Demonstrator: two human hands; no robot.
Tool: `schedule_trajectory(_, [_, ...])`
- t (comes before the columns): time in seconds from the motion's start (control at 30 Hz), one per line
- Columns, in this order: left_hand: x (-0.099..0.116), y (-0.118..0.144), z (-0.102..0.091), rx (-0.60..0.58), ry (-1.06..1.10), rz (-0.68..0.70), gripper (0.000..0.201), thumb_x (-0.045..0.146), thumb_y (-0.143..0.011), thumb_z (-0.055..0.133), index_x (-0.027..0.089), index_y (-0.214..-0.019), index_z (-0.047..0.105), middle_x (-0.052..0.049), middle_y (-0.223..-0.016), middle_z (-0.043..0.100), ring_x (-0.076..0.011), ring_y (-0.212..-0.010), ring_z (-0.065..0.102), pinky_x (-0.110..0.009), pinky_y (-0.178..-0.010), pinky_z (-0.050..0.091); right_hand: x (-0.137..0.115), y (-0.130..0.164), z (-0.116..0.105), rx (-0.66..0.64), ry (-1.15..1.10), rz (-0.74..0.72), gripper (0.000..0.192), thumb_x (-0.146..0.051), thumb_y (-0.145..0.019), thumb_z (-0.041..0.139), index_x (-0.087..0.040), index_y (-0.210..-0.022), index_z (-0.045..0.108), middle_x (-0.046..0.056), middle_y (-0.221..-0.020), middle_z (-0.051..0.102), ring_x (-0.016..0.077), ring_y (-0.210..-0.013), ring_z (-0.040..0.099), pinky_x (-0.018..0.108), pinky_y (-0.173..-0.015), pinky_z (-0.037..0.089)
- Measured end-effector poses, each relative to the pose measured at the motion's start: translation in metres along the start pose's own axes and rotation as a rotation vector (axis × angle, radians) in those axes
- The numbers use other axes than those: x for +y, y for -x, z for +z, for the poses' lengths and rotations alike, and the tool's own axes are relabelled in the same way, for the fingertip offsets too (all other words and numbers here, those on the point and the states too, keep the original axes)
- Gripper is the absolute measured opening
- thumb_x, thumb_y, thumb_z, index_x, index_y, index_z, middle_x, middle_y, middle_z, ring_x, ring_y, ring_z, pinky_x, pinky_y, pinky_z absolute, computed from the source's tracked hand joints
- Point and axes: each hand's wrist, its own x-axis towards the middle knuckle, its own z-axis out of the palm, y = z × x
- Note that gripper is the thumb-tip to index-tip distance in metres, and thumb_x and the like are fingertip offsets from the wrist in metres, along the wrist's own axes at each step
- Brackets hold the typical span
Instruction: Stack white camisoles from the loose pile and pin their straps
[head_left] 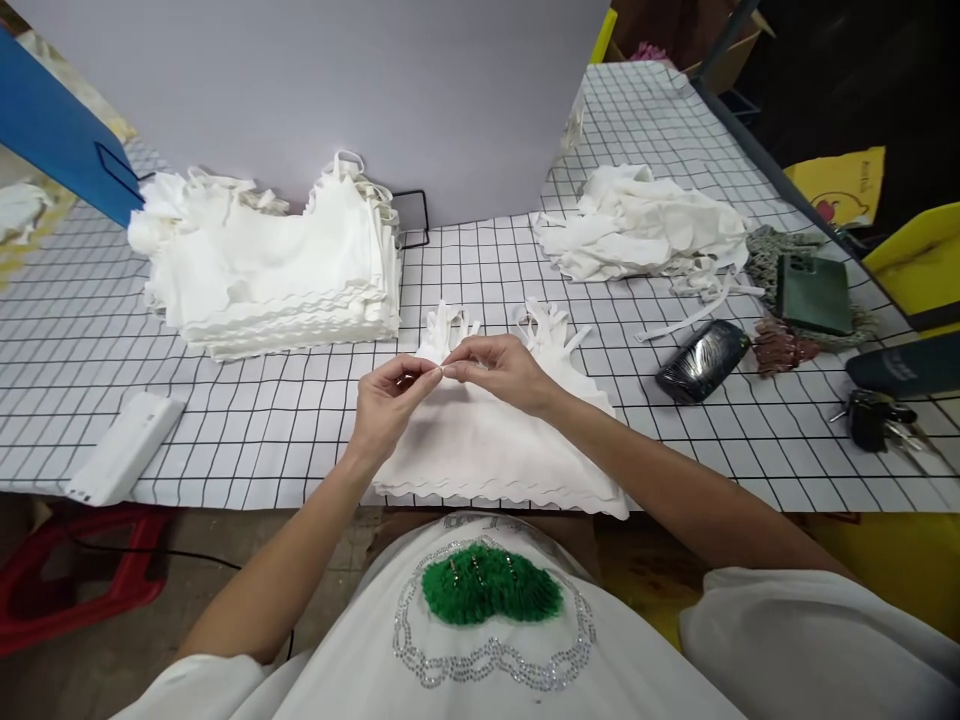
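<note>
- The left hand [388,398] and right hand [501,370] pinched a tiny white bit [441,368], too small to identify, over white garments [510,455] at the front edge of the counter [262,430].
- A tug risked dragging the garments askew; a slack pinch, losing the bit.

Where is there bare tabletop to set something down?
Bare tablecloth lies between the long white box and left hand, and between the black package and right forearm. Crowded: the right end, with phone, bottle and keys.
</note>
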Motion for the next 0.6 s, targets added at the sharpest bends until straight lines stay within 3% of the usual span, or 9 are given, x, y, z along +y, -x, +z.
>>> schedule_trajectory(0.13, [-0.015, -0.004, -0.006, -0.072, -0.276, 0.080, 0.010, 0.027, -0.078, 0.079, 0.024, -0.085, 0.074, -0.005, -0.091, 0.067, -0.0219, -0.088, 0.057, -0.034, -0.084, 0.044, 0.003, -0.001, -0.009, -0.027, 0.085, -0.008, 0.014, -0.030, -0.083, 0.068, -0.017, -0.078, 0.070, 0.003, -0.081, 0.069, 0.0163, -0.081, 0.060, 0.033, -0.081, 0.045])
schedule_trajectory(0.33, [-0.034, -0.012, -0.014, -0.174, -0.715, 0.126, 0.017, 0.025, -0.073, 0.084, 0.023, -0.083, 0.070, -0.002, -0.084, 0.063, -0.0238, -0.086, 0.055, -0.041, -0.092, 0.038, 0.015, -0.014, -0.024, -0.305, 0.526, -0.072, 0.012, -0.019, -0.086, 0.057, -0.018, -0.078, 0.066, 0.004, -0.076, 0.064, 0.0231, -0.095, 0.048, 0.042, -0.087, 0.036])
schedule_trajectory(0.6, [-0.031, -0.014, -0.016, -0.245, -0.756, 0.131, 0.005, 0.022, -0.080, 0.076, 0.023, -0.079, 0.071, 0.000, -0.082, 0.071, -0.0219, -0.090, 0.059, -0.039, -0.085, 0.039, 0.022, -0.032, -0.019, -0.555, 0.654, -0.099, 0.017, -0.020, -0.092, 0.054, -0.018, -0.080, 0.067, 0.005, -0.081, 0.059, 0.0244, -0.098, 0.043, 0.055, -0.096, 0.027])
